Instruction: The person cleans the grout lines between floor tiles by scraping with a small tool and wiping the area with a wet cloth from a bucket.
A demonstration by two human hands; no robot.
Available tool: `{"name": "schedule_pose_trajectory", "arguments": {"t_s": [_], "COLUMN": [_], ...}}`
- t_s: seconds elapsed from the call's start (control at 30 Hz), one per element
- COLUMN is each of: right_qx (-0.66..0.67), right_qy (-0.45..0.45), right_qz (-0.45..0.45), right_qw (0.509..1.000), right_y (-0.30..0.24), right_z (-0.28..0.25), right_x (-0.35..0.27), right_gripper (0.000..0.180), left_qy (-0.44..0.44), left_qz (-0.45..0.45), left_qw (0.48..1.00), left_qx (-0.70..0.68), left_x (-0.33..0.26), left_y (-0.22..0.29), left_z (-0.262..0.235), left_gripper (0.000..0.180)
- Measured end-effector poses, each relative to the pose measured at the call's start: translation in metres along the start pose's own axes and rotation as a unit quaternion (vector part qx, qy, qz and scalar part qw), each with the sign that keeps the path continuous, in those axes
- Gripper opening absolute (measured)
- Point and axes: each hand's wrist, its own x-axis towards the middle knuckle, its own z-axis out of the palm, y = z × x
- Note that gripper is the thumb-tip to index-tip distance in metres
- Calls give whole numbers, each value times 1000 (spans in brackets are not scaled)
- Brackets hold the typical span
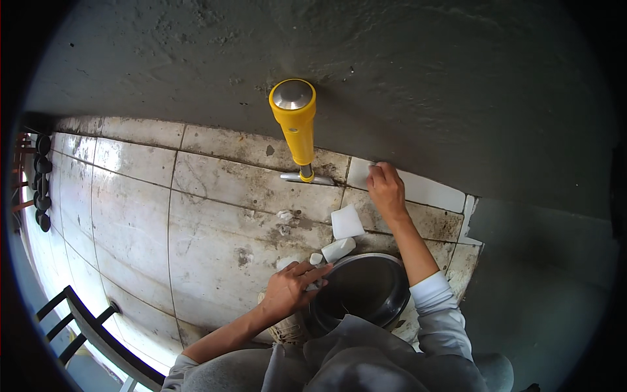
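Right grip (388,191), at white edging strip (428,189), and left grip (289,288): hold indeterminable; strip seemingly laid, white piece (347,222) apparently unplaced.

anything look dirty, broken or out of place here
Yes: the pale floor tiles are blotched dark, unlike the cleaner white strip by the right hand. Loose white pieces lie scattered near the dark basin, askew to the tiles; whether they broke off something, I can't tell.

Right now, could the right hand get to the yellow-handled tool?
Probably yes: the yellow-handled tool is left of the right hand, and nothing shows between them, though that hand is at the white strip.
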Motion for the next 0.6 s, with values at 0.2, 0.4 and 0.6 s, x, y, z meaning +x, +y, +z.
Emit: {"name": "schedule_pose_trajectory", "arguments": {"t_s": [0.2, 0.4, 0.6], "right_qx": [-4, -36, -10], "right_qy": [-15, 5, -13], "right_qz": [-3, 15, -14], "right_qw": [1000, 999, 1000], "right_y": [8, 20, 10], "right_z": [0, -11, 1], "right_x": [-3, -11, -4], "right_gripper": [15, 14, 17], "left_qy": [3, -15, -7], "left_qz": [8, 2, 5], "left_qw": [1000, 1000, 1000], "left_qx": [2, -1, 11], "left_x": [1, 0, 0], "left_y": [0, -2, 0], "left_z": [2, 2, 4], "left_gripper": [41, 44, 45]}}
